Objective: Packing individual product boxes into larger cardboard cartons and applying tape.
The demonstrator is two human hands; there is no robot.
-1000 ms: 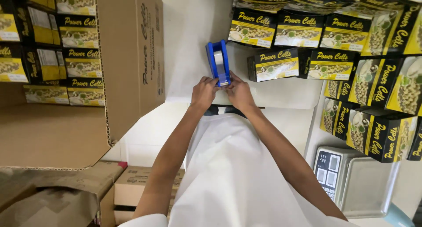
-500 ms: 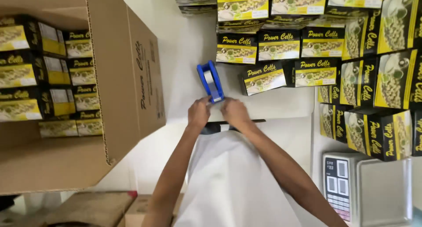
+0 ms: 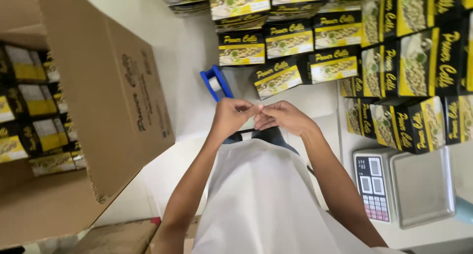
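Far left of my fingers: open cardboard carton [image 3: 113,106] on its side, flap toward me, stacked inside with small yellow-and-black boxes [image 3: 29,116].

Just left of and above my fingers: blue tape dispenser [image 3: 216,82] with a white roll in it, standing on the white tabletop [image 3: 197,42]. Its lower end runs down behind my left hand [image 3: 231,117]; can't tell whether the hand actually touches it.

Left hand: fingers curled in, tips pinched together and meeting my right hand [image 3: 283,117] at the middle. Right fingers [image 3: 263,122] extended, close together, tips against the left ones. Whatever sits between the fingertips is too small to make out, so can't tell what they are clamped on.

Above and right of my fingers: loose pile of retail boxes [image 3: 335,42], same yellow-and-black kind, some flat, some on edge, nearest one just above my right hand.

Lower right, well apart from my fingers: digital scale [image 3: 409,185], steel platform, keypad on its left side.
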